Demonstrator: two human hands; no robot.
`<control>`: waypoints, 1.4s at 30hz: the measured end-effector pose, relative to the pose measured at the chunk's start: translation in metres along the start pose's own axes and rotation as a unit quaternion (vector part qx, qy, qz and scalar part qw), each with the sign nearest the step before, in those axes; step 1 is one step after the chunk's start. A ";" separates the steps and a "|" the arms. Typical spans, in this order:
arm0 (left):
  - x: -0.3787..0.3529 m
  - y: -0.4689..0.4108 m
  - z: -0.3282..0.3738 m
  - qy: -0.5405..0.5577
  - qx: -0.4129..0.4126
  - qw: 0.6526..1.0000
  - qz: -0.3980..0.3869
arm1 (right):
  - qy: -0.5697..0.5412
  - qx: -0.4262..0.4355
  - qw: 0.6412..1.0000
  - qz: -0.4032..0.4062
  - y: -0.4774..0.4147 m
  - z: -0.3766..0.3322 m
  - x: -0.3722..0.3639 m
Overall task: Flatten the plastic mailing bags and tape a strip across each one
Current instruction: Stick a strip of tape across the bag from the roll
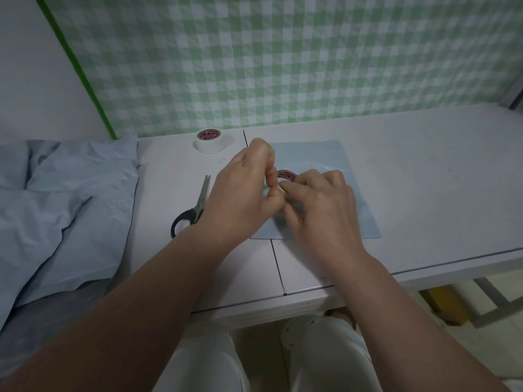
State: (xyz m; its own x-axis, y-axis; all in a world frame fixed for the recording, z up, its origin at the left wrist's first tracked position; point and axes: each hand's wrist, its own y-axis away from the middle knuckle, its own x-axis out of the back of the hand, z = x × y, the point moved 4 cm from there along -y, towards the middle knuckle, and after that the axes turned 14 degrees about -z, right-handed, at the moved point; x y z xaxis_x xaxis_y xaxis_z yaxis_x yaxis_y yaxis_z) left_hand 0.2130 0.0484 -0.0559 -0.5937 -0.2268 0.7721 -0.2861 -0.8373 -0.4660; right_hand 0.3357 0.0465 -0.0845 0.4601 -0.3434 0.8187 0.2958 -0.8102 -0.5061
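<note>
Left hand (pixel 243 193) and right hand (pixel 322 202) both pinch tape roll (pixel 285 175) above mailing bag (pixel 325 154).

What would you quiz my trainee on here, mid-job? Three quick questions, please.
1. True or false: the scissors lie left of the flat bag.
2. How many rolls of tape are in view?
3. The left hand and right hand together hold: A) scissors B) a tape roll C) a crumpled bag.
Key: 1 true; 2 two, the held one and the spare roll; 3 B.
</note>
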 end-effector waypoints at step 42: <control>0.007 0.004 -0.025 0.405 0.149 0.898 -0.081 | -0.389 -0.068 0.915 -0.078 -0.016 0.020 0.017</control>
State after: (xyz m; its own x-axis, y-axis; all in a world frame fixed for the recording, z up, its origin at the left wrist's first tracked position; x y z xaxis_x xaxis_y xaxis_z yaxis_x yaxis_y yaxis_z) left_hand 0.1889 0.0561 -0.0637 -0.9494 0.2463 0.1951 -0.2765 -0.9499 -0.1460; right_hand 0.3553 0.0635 -0.0678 0.8938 0.1818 0.4099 0.3263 -0.8907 -0.3165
